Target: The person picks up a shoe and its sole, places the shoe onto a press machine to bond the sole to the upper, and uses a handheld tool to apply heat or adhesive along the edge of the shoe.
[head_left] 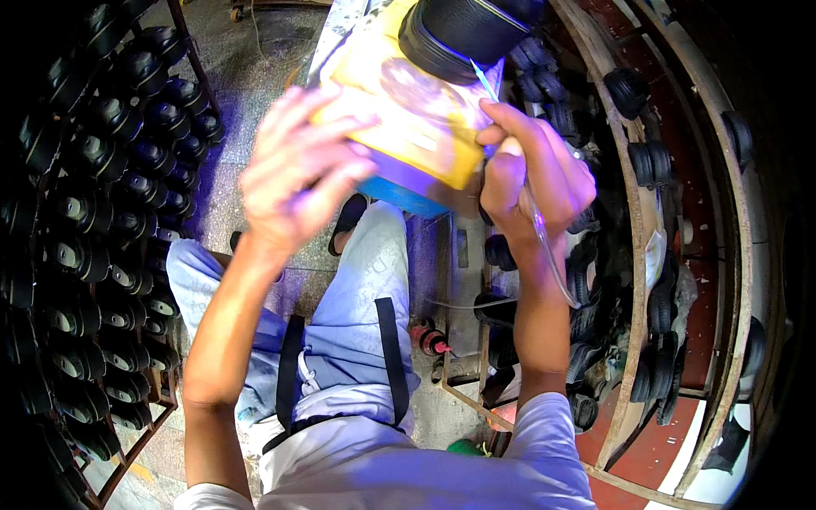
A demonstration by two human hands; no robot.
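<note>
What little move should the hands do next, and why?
Perhaps the left hand should steady the black rounded object: that hand looks open and empty, while the right hand holds a thin pointed tool, its tip by the object's lower edge.

At the top of the frame, the ribbed piece [467, 38] is black, and the counter [455, 174] below it has a bright yellow top, a purple-tinged edge and a blue side. The tool [485, 82] has a pale blue-white tip; the tube [539, 223] is clear and whitish. At left, the shoes [76, 259] are black with greyish insides. The floor [255, 51] at upper left is speckled grey. Lower down, the jeans [357, 263] are faded pale blue, the straps [291, 365] black, the shirt [416, 476] whitish with a lavender cast, the bottle [431, 340] red and pink. At right, the rack [638, 331] is pale brown.
</note>
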